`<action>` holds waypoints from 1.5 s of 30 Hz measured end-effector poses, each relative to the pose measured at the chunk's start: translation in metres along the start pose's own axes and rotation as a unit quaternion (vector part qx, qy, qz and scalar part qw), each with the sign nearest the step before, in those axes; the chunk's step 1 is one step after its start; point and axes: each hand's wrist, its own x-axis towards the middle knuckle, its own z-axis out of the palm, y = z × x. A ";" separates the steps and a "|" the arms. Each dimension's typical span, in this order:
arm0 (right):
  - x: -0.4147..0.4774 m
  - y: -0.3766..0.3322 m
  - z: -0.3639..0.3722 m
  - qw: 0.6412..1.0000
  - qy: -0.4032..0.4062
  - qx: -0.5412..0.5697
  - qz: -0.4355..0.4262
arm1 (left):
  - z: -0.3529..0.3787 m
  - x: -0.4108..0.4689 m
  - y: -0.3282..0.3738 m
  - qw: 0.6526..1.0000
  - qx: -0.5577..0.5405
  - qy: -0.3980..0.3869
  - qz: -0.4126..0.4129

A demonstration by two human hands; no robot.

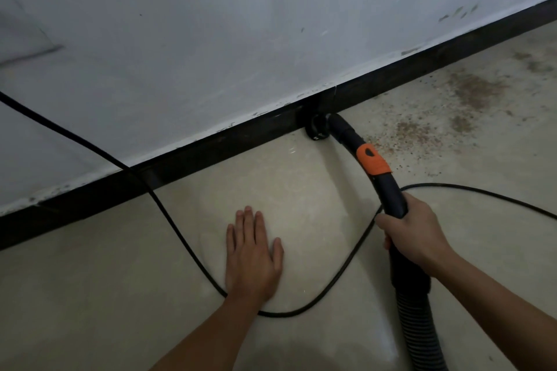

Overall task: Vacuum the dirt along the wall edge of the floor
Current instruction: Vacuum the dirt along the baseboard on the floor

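My right hand (pixel 414 233) grips the black vacuum hose handle (pixel 388 190), which has an orange collar (pixel 372 159). Its round brush nozzle (pixel 316 127) rests on the floor against the dark baseboard (pixel 211 150) below the white wall (pixel 241 24). Brown dirt (pixel 422 129) is scattered on the beige floor to the right of the nozzle, along the wall edge. My left hand (pixel 253 253) lies flat on the floor, fingers straight, left of the hose.
A black power cord (pixel 180 238) runs down from the upper left, loops on the floor under my left wrist and passes behind the hose to the right edge. The ribbed hose (pixel 419 325) trails to the bottom of the view.
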 end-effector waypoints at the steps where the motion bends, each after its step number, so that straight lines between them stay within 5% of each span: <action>1: -0.003 0.000 0.004 1.000 -0.007 -0.004 -0.004 | 0.000 0.000 0.000 1.000 0.001 0.002 0.001; 14: -0.019 -0.005 0.016 0.995 -0.057 -0.071 -0.042 | 0.000 0.000 0.000 1.000 0.008 0.003 -0.001; 28: 0.045 -0.001 -0.080 0.987 0.102 -0.123 0.034 | 0.003 -0.001 -0.002 1.000 0.001 0.011 0.003; 36: 0.034 -0.015 -0.048 0.998 0.031 -0.017 0.049 | 0.003 -0.001 -0.002 1.000 0.003 0.006 0.001; 45: 0.036 -0.013 -0.065 0.990 0.057 -0.129 0.032 | 0.004 -0.001 -0.002 1.000 0.001 0.012 0.004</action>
